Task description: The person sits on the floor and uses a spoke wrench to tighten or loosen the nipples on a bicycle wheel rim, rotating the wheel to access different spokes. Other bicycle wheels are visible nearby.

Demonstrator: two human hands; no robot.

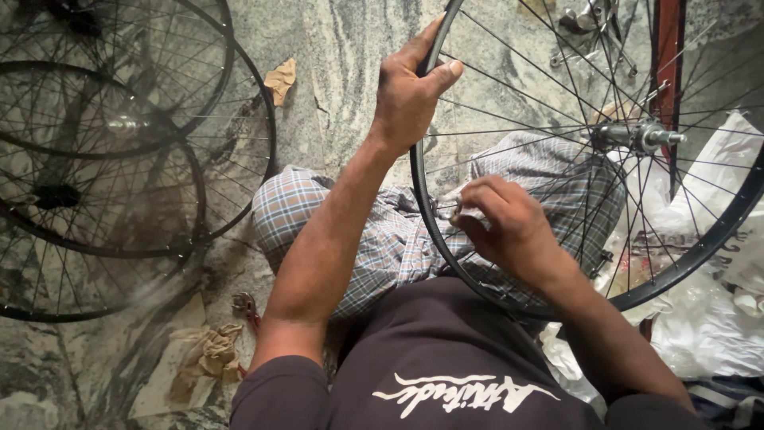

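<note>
A black spoked bicycle wheel (720, 231) stands upright over my lap, its metal hub and axle (637, 135) at the upper right. My left hand (407, 91) grips the rim at its upper left, thumb over the edge. My right hand (509, 227) reaches in among the spokes near the lower rim, fingers pinched on a small metal piece at a spoke; what it is I cannot tell. My checked trousers (382, 239) lie under the wheel.
Several bare black spoked wheels (119, 159) lie stacked on the stone floor at the left. Crumpled brown paper (208, 354) lies by my left knee, another scrap (280, 80) farther off. White plastic bags (708, 318) pile at the right. A red post (667, 48) stands behind the hub.
</note>
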